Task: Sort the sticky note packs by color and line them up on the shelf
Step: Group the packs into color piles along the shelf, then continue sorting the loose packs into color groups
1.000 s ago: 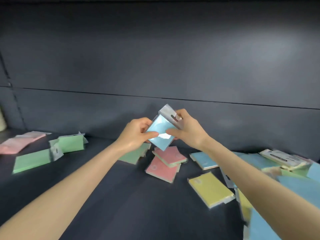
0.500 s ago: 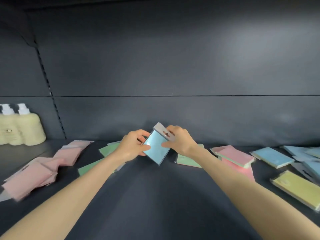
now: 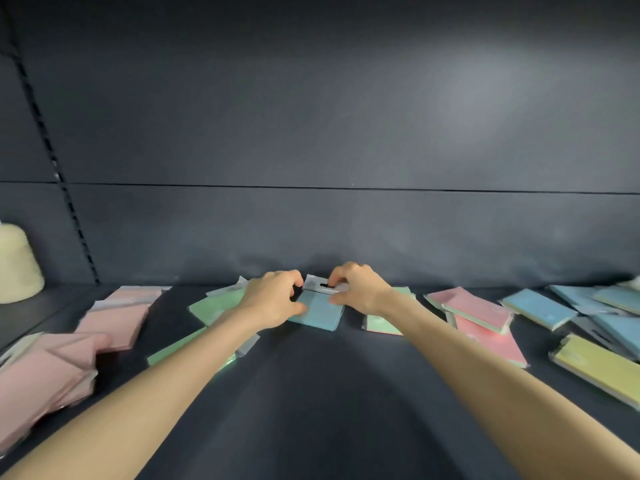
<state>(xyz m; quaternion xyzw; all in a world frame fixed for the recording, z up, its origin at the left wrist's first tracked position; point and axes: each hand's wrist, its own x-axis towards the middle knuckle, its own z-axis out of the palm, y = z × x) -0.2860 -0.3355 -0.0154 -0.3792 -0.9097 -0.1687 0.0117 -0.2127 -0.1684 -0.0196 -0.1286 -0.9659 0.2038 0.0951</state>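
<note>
left grip [image 3: 273, 299] + right grip [image 3: 360, 292] pinched blue pack [image 3: 320, 311] edges | placing on shelf [image 3: 311, 393] | needed flat, squared release

You've got a dark matte shelf [image 3: 311, 410] with stuff all over it. Pink packs [image 3: 45, 368] overlap at your far left, with green packs [image 3: 214, 306] next to them. A single blue pack [image 3: 320, 311] sits mid-shelf near the back wall, and a lone green pack [image 3: 382, 323] is just right of it. Then come stacked coral packs [image 3: 485, 327], a blue bunch [image 3: 540, 306], and a yellow pack [image 3: 595, 365] front right. A cream bottle [image 3: 17, 268] stands back left.
</note>
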